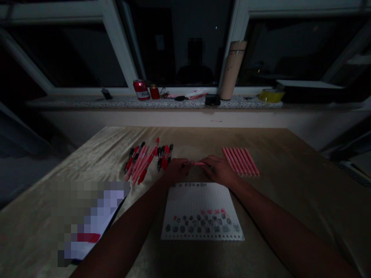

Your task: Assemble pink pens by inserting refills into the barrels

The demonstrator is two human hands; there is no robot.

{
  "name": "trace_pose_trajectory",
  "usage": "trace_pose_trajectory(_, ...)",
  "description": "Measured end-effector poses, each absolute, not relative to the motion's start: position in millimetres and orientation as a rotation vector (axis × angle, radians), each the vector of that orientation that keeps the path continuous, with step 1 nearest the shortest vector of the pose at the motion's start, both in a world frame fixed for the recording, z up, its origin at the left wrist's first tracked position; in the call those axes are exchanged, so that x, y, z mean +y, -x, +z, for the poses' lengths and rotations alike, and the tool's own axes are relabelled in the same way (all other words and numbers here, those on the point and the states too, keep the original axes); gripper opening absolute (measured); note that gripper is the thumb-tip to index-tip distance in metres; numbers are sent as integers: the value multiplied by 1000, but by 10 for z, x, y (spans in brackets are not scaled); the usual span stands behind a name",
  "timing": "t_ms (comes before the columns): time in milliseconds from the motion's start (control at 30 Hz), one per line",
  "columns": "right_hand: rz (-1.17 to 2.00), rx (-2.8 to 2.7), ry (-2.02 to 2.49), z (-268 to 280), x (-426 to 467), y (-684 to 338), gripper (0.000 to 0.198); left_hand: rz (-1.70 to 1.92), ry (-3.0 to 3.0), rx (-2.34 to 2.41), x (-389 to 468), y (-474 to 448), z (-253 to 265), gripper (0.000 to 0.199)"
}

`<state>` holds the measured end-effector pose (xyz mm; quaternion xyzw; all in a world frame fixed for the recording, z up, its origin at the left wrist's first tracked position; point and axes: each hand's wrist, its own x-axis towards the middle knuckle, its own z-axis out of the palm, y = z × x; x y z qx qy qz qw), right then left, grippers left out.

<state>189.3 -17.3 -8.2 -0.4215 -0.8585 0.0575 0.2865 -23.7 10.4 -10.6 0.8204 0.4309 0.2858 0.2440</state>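
Observation:
Between my two hands a pink pen (198, 163) lies sideways, just beyond the far edge of the notepad. The fingers of my left hand (176, 170) close on its left end, and a small dark part shows by them. My right hand (218, 168) pinches the other end. Below my wrists lies a lined spiral notepad sheet (199, 200) with black scribbled circles and red marks. Several pink pens (240, 161) lie in a neat row to the right of my right hand. Left of my left hand is a loose pile of pink, red and black pens (142, 162).
A blurred-out tablet or phone-like screen (101, 220) lies at the table's left. On the windowsill stand a red can (141, 90), a red jar (154, 92), a cardboard tube (232, 71), a small black box (212, 100) and a yellow tape roll (271, 95).

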Motion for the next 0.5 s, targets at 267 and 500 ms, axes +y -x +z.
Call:
trace_pose_trajectory(267, 170, -2307, 1079, -97, -164, -1899, 23, 742, -2187, 1197, 94, 240, -128, 57)
trace_pose_trajectory(500, 178, -2315, 1058, -89, -176, -1898, 20, 725, -2105, 1215, 78, 234, -103, 62)
